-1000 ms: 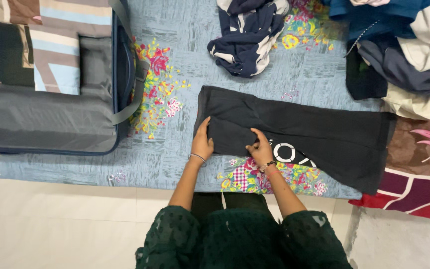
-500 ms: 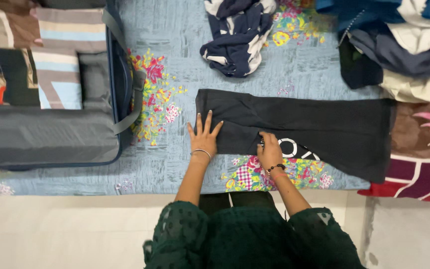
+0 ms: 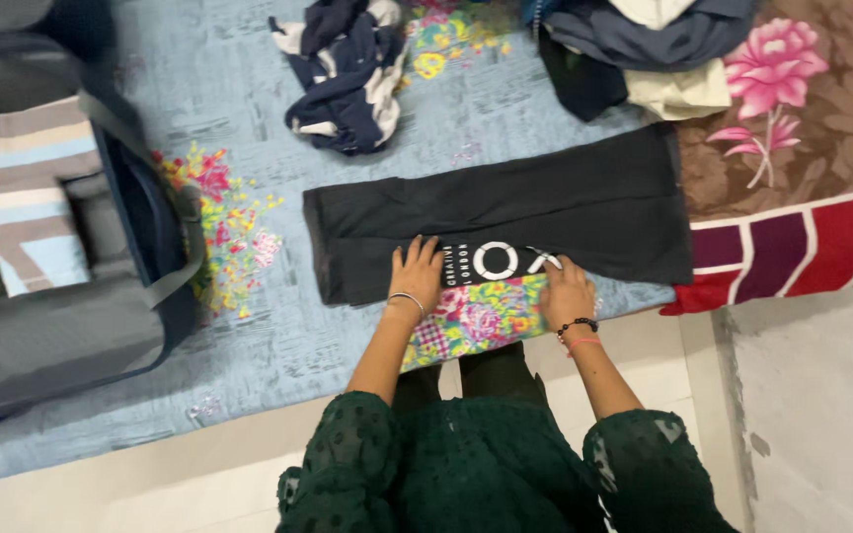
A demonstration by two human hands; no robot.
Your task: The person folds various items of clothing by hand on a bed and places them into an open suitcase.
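Clearly both palms lie flat and open, gripping nothing — left hand (image 3: 417, 273) and right hand (image 3: 567, 290) press the near edge of the long black folded cloth garment (image 3: 505, 222) spread on the pale blue floral bedsheet (image 3: 249, 118). Smoothing works best with even pressure — edges aligned.

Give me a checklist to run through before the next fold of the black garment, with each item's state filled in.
1. Left hand flat on the black garment: ok.
2. Right hand on the garment's near edge: ok.
3. Garment lying flat in one long strip on the bedsheet: ok.
4. Navy and white garment apart from the black one: ok.
5. Clothes pile apart from the strip's far end: cannot tell, they lie very close.
6. Open suitcase has free space: cannot tell.
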